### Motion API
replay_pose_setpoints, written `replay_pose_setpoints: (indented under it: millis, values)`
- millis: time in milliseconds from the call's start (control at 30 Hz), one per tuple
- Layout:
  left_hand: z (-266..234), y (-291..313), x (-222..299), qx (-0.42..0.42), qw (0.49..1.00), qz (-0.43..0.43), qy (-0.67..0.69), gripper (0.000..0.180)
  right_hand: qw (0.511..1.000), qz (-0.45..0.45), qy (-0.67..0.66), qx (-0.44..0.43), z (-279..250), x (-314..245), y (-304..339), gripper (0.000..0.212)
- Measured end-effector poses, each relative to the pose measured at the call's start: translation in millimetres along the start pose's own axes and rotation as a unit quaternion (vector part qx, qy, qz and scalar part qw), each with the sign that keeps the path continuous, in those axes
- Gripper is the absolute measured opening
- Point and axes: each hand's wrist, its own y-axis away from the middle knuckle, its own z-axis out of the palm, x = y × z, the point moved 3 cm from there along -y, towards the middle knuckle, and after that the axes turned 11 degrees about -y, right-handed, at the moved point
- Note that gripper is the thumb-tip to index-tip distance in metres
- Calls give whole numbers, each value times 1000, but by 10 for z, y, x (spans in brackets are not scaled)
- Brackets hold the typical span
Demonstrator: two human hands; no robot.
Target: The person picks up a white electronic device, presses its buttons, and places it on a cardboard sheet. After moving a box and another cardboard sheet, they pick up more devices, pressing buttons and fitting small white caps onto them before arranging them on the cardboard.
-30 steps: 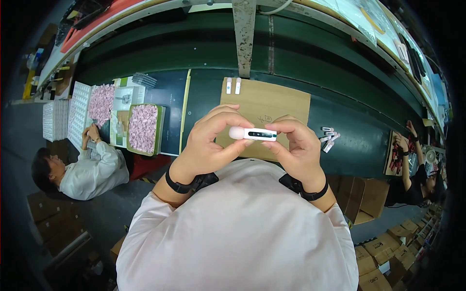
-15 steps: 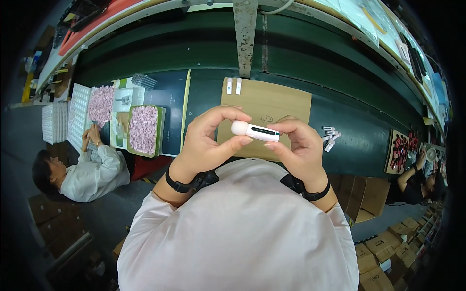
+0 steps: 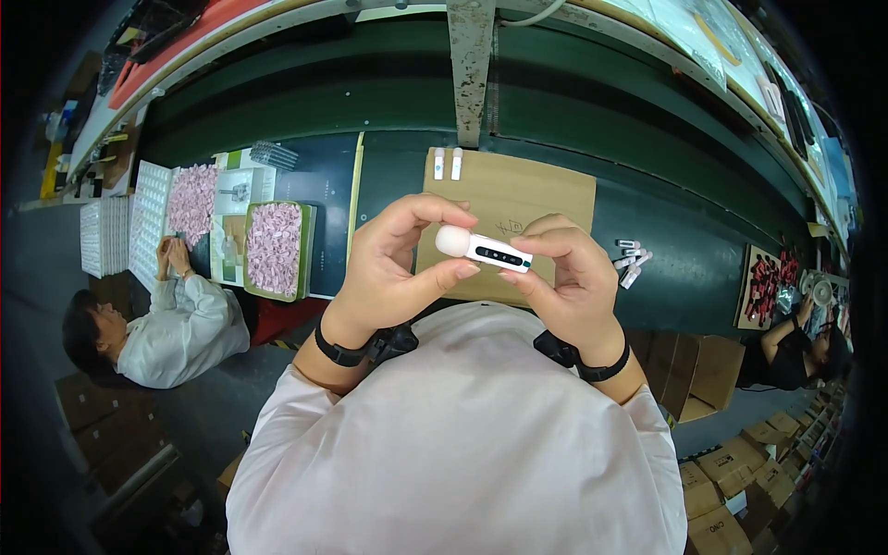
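The device [image 3: 497, 252] is located above the cardboard [image 3: 569, 199], in front of the person's chest, between the left hand [image 3: 388, 264] and the right hand [image 3: 573, 268]. Its rounded pale head points left; its white body points right and tilts slightly downward at that end. The black panel [image 3: 498, 255] on the body faces upward, toward the camera. A small green patch marks the right end.

Right grip: closed on the device. The index finger bears on the upper long edge near the right end, and the thumb is set at the lower edge. The panel remains exposed between them.

Left grip: thumb and index finger form a C around the junction of head and body. The index tip is at the upper side, the thumb tip at the lower side. Whether both tips press on the device cannot be told. The head lies inside the curve of the C, apart from the palm.

Two units [image 3: 457, 165] stand parallel at the far left corner of the cardboard, well apart from the hands. A loose group of similar units [image 3: 631, 264] rests on the green table [image 3: 684, 291], to the right of the cardboard and the right hand.
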Motion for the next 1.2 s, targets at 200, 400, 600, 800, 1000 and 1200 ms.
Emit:
replay_pose_setpoints:
  millis: [200, 400, 600, 800, 1000, 1200]
  values:
    - [-14, -5, -33, 0, 1000, 16, 9, 36, 1000, 5, -9, -2, 22, 25, -11, 28]
    - [-15, -42, -85, 6, 998, -2, 60, 35, 999, 28, -25, 0, 47, 52, -37, 28]
    - [8, -47, -42, 11, 997, -18, 74, 34, 994, 86, -50, -46, 12, 64, -68, 29]
    - [43, -46, 45, 49, 998, -40, 8, 35, 989, 116, -88, -4, -18, 19, -179, 27]
    - [65, -66, 104, 56, 996, -13, -74, 37, 994, 104, -23, 5, 35, -99, -289, 14]
    - [79, -101, 200, 65, 981, 32, -181, 37, 993, 113, -26, 26, 28, -103, -304, 10]
